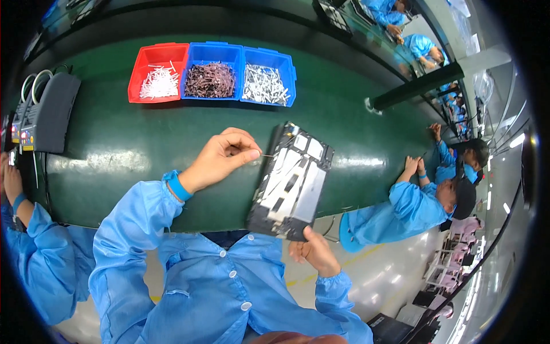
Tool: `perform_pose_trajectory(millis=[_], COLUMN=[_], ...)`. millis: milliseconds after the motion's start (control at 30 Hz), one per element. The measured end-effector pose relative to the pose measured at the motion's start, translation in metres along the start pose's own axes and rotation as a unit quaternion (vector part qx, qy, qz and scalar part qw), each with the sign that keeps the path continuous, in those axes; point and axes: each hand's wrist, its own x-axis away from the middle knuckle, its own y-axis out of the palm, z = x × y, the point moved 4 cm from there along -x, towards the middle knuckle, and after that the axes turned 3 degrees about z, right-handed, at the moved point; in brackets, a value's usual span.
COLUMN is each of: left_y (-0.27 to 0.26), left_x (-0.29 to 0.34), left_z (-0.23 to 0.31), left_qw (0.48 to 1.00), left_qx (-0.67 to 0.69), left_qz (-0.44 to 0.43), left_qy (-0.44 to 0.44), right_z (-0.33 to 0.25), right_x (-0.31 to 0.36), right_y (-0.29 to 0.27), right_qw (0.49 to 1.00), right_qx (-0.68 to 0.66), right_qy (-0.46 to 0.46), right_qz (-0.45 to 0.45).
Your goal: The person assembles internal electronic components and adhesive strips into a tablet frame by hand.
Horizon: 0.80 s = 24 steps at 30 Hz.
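Observation:
An opened flat electronic device (292, 180), with a black frame and silver and white parts inside, is tilted at the front edge of the green table. My right hand (315, 250) grips its near right corner, thumb on top. At the device's left edge, my left hand (226, 157) pinches a thin, light strip-like piece (267, 155) between thumb and forefinger. The piece reaches the device's side; its exact kind is too small to tell. A blue band circles my left wrist.
Across the green table (189, 126) stand a red bin (135, 77) of white strips, a blue bin (212, 50) of dark brown pieces and another blue bin (266, 57) of silvery-white pieces. Dark grey units (51, 112) stand left. Co-workers sit left and right (375, 212).

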Motion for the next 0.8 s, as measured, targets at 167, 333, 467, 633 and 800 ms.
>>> perform_pose_trajectory(millis=[167,333,467,633,800], left_y=[0.028,0.037,0.040,0.032,0.031], left_x=[0.018,0.018,0.018,0.026,0.039], left_z=[0.004,0.010,0.008,-0.001,0.001], left_qw=[0.983,0.958,0.970,0.959,0.940], left_qx=[-0.160,-0.250,-0.204,-0.230,-0.270], left_qz=[0.056,0.123,0.123,0.140,0.184], left_qy=[0.066,0.060,0.055,0.087,0.100], right_z=[-0.015,-0.107,-0.149,-0.157,-0.164], right_x=[0.013,-0.015,-0.058,-0.076,-0.089], right_y=[0.011,-0.004,0.020,0.058,0.078], right_qw=[0.955,0.822,0.750,0.731,0.731], right_qx=[0.290,0.382,0.471,0.532,0.527], right_qy=[0.001,-0.337,-0.397,-0.367,-0.388], right_qz=[-0.070,0.257,0.241,0.219,0.192])
